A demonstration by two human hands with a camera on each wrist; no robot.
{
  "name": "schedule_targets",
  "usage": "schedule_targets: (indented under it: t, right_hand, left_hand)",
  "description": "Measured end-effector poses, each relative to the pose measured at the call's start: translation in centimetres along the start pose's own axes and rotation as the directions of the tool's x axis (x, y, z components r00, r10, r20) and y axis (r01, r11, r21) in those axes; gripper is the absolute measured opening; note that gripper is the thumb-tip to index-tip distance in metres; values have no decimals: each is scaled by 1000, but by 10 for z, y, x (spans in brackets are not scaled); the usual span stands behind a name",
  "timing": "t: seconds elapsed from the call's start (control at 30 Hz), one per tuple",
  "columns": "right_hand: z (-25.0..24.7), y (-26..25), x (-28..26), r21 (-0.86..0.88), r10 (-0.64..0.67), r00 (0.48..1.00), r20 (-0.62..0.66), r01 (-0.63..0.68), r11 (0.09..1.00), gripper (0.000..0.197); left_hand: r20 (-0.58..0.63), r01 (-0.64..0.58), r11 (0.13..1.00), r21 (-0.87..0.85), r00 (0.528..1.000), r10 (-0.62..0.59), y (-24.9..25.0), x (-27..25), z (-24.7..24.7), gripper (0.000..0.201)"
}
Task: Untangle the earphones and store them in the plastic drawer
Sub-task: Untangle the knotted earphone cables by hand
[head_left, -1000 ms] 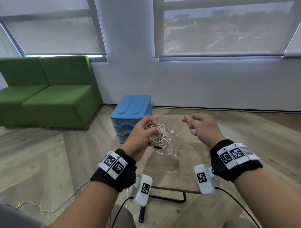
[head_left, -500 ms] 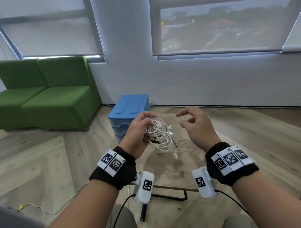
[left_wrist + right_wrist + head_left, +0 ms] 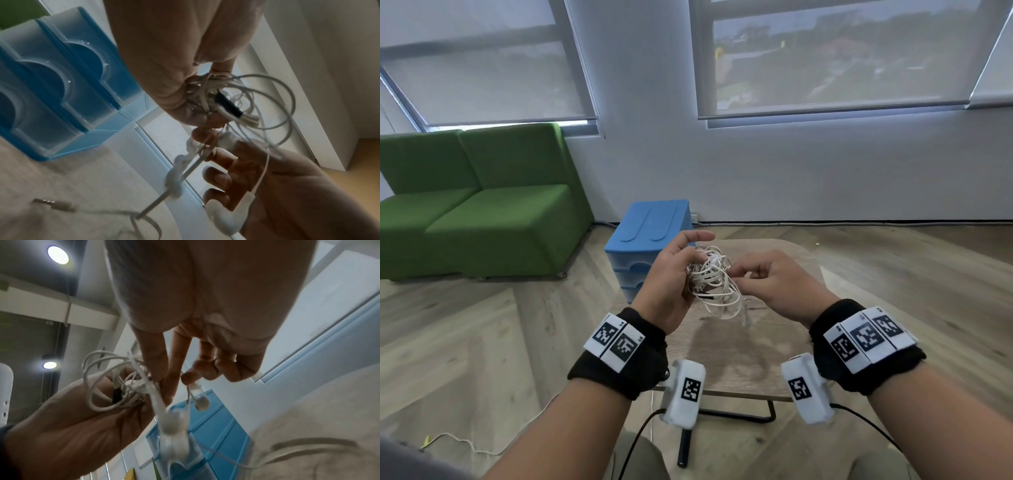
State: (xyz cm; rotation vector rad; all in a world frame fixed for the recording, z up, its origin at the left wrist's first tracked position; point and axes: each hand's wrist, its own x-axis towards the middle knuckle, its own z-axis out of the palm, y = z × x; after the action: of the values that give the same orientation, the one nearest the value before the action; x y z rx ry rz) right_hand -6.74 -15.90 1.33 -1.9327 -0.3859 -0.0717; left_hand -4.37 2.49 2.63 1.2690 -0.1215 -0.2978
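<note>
Left hand (image 3: 671, 284) grips tangled earphones (image 3: 714, 281) steady so right hand (image 3: 774, 284) can pinch a strand loose.

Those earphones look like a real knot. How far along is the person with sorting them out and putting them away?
Early on. Done: nothing much; the earphones are one tangled bundle. In hand: the left hand holds the bundle above the small table while the right hand pinches a strand at its edge. Left: freeing the cord, then opening the blue plastic drawer, whose drawer fronts look closed, and putting them in.
</note>
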Motion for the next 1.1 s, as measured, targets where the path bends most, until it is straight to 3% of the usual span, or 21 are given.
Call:
schedule_targets:
  t: [0.17,0.37,0.53,0.7,0.9,0.97,1.1]
  right_hand:
    - [-6,-6,-3,187,90,996,3,-89,978,7]
    - [-4,-4,-1,144,158,983,92,-170,975,14]
    - [-1,0,-4,102,110,985,133,-124,987,7]
    - [-3,5,-2,125,116,992,54,-122,985,6]
    - [7,9,3,2,57,983,176,-58,998,4]
    - [11,12,5,3,49,988,149,-50,999,15]
    - [7,11,4,62,129,991,41,-131,989,15]
  left_hand:
    - [20,-4,1000,-25,1000,5,3,-1,0,41]
    - [60,7,997,-74,998,-3,0,-1,-3,47]
    - [68,24,996,-88,998,-18,1,-4,-3,49]
    - [72,34,990,-136,997,-25,4,-8,-3,48]
    - [52,50,986,-159,998,-42,2,-6,-3,46]
    - [46,51,985,-163,998,-44,4,-6,-2,45]
    - [9,72,987,-144,997,-72,6,-4,-5,45]
